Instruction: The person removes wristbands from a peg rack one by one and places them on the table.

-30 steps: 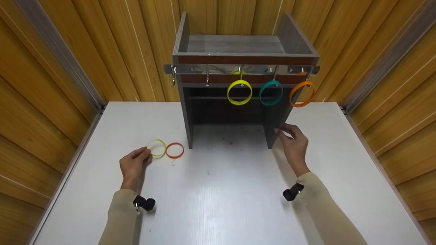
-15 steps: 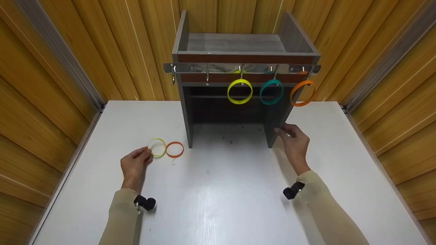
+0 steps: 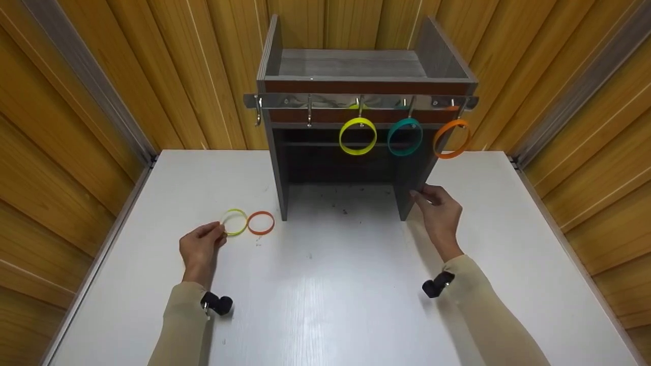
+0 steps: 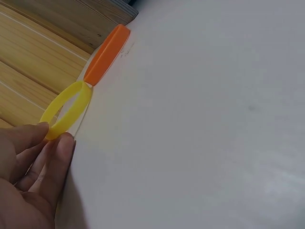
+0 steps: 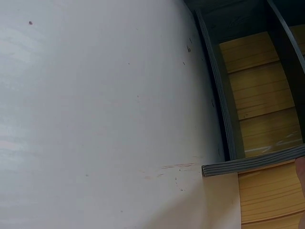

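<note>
Head view: the left hand (image 3: 200, 249) pinches the yellow ring (image 3: 235, 234) by its rim, between the left edge of the white table (image 3: 325, 284) and the grey shelf unit (image 3: 351, 64). An orange ring (image 3: 261, 233) lies just beside it, shelfward. The right hand (image 3: 441, 218) touches the shelf's right side panel; whether it grips, I cannot tell. Plank-patterned walls (image 3: 203, 76) rise along the table's back and side edges. Yellow, teal and orange bands hang from the hook rail (image 3: 333, 101).

Left wrist: thumb and fingertip hold the ring's near end; its far end meets the orange one.

Right wrist: fingers barely show beside the panel.
</note>
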A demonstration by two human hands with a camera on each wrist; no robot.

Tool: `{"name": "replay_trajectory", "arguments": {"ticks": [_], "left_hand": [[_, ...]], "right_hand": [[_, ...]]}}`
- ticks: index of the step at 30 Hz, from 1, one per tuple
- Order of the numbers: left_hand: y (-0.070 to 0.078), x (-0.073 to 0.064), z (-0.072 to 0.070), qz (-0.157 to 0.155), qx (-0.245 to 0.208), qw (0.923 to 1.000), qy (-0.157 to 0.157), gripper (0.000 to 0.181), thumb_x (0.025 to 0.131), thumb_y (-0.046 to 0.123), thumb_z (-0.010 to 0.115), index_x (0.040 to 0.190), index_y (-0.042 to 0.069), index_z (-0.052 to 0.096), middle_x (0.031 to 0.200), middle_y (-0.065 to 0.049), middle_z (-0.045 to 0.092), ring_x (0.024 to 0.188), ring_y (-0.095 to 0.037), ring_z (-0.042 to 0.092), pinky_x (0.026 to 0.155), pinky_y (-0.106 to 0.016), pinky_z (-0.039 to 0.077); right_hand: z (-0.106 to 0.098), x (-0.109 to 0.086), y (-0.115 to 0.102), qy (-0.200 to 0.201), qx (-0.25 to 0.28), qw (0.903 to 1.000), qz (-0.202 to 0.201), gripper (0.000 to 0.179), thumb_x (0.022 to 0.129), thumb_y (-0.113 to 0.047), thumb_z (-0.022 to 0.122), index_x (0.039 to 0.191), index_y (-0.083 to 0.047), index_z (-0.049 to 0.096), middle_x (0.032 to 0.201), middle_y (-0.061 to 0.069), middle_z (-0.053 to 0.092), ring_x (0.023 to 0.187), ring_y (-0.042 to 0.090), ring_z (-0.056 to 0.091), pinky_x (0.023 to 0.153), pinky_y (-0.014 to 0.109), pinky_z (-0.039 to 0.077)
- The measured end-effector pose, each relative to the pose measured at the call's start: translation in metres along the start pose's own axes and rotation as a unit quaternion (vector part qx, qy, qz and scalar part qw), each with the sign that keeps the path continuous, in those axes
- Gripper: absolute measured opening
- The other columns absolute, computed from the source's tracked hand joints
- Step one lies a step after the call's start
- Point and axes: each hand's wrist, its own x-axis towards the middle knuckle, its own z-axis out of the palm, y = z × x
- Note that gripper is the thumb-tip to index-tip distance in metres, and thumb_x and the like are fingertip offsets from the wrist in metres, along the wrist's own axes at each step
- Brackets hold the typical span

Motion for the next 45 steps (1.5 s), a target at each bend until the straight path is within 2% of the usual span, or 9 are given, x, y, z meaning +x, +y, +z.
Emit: {"name": "replay_trajectory", "arguments": {"ticks": [3,7,12,15,20,23,28,37,45], "left_hand": [[0.002,-0.001,0.000,0.005,0.021,0.9998,0.000,0.031,0.099,0.006,0.076,0.125,-0.010,0.071,0.108,-0.016,0.073,0.086,-0.014,0.075,0.082,-0.025,0.062],[0.003,-0.003,0.000,0.027,0.068,0.9972,0.011,0.028,0.099,0.010,0.077,0.121,-0.008,0.074,0.108,-0.018,0.074,0.086,-0.014,0.075,0.079,-0.023,0.062],[0.006,-0.005,0.004,0.077,0.138,0.9866,0.039,0.026,0.098,0.014,0.078,0.116,-0.004,0.078,0.110,-0.020,0.076,0.087,-0.016,0.072,0.070,-0.015,0.057],[0.012,-0.007,0.008,0.104,0.155,0.9815,0.041,0.027,0.098,0.016,0.078,0.118,-0.003,0.078,0.111,-0.019,0.076,0.090,-0.018,0.071,0.068,-0.013,0.055],[0.029,-0.013,0.020,0.142,0.127,0.9813,0.028,0.029,0.098,0.018,0.080,0.119,-0.002,0.078,0.112,-0.017,0.078,0.088,-0.010,0.072,0.072,-0.015,0.057],[0.041,-0.018,0.028,0.160,0.105,0.9814,0.014,0.028,0.097,0.018,0.080,0.119,-0.001,0.079,0.112,-0.015,0.078,0.087,-0.006,0.071,0.076,-0.017,0.059],[0.061,-0.029,0.043,0.192,0.068,0.9790,-0.009,0.027,0.097,0.017,0.082,0.118,0.001,0.079,0.111,-0.013,0.078,0.088,-0.008,0.073,0.078,-0.019,0.060],[0.094,-0.053,0.070,0.268,0.007,0.9617,-0.058,0.025,0.095,0.015,0.084,0.115,0.000,0.080,0.109,-0.014,0.079,0.090,-0.013,0.076,0.083,-0.025,0.062],[0.113,-0.070,0.093,0.295,-0.021,0.9510,-0.092,0.023,0.094,0.010,0.084,0.114,0.000,0.081,0.109,-0.010,0.080,0.095,-0.017,0.077,0.086,-0.029,0.062]], "right_hand": [[0.000,0.000,0.001,-0.001,0.005,1.0000,-0.003,0.022,0.095,-0.014,0.083,0.112,0.000,0.078,0.107,0.010,0.078,0.097,0.006,0.073,0.083,0.016,0.058],[0.000,0.000,0.002,-0.001,0.013,0.9999,-0.007,0.022,0.095,-0.014,0.084,0.111,0.000,0.078,0.106,0.011,0.078,0.097,0.005,0.073,0.082,0.016,0.058],[0.000,0.000,0.003,-0.001,0.010,0.9999,-0.007,0.023,0.094,-0.015,0.084,0.111,-0.002,0.079,0.106,0.011,0.079,0.095,0.005,0.073,0.082,0.016,0.058],[0.000,0.000,0.003,0.002,0.006,1.0000,0.002,0.023,0.094,-0.015,0.085,0.112,-0.002,0.079,0.107,0.011,0.079,0.094,0.003,0.072,0.082,0.015,0.057],[0.001,-0.002,-0.004,0.009,0.007,0.9998,0.017,0.021,0.094,-0.008,0.083,0.113,0.001,0.079,0.110,0.017,0.078,0.092,0.000,0.071,0.081,0.014,0.056],[0.001,-0.006,-0.019,0.008,0.012,0.9997,0.021,0.021,0.095,-0.004,0.081,0.113,0.005,0.078,0.110,0.020,0.077,0.092,0.001,0.071,0.081,0.014,0.056],[-0.002,-0.012,-0.037,0.005,0.015,0.9997,0.020,0.021,0.094,-0.003,0.081,0.112,0.007,0.078,0.109,0.019,0.078,0.092,0.001,0.071,0.082,0.014,0.056],[-0.001,-0.012,-0.033,0.013,0.041,0.9990,-0.009,0.018,0.093,-0.001,0.081,0.109,0.008,0.078,0.106,0.024,0.077,0.089,0.003,0.073,0.078,0.015,0.057],[-0.001,-0.014,-0.035,0.012,0.037,0.9992,-0.004,0.019,0.094,-0.001,0.080,0.110,0.009,0.078,0.106,0.023,0.077,0.088,0.002,0.073,0.078,0.014,0.057]]}}
